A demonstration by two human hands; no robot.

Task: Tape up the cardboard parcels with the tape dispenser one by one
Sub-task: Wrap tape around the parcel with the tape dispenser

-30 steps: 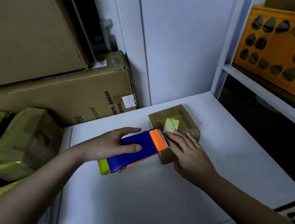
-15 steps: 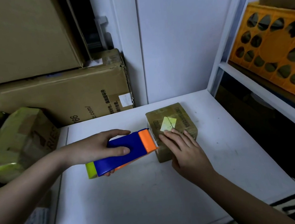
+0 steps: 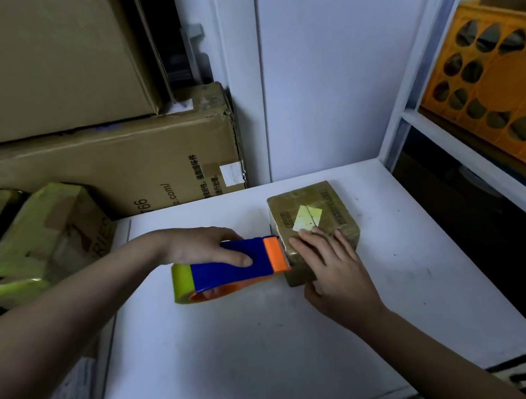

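glossy taped parcel [image 3: 319, 207] under flat, relaxed right hand [image 3: 335, 273]; left hand [image 3: 199, 247] gripping blue plastic dispenser [image 3: 230, 264]

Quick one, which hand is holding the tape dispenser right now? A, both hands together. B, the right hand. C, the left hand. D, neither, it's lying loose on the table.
C: the left hand grips the dispenser, while the right hand rests on the parcel.
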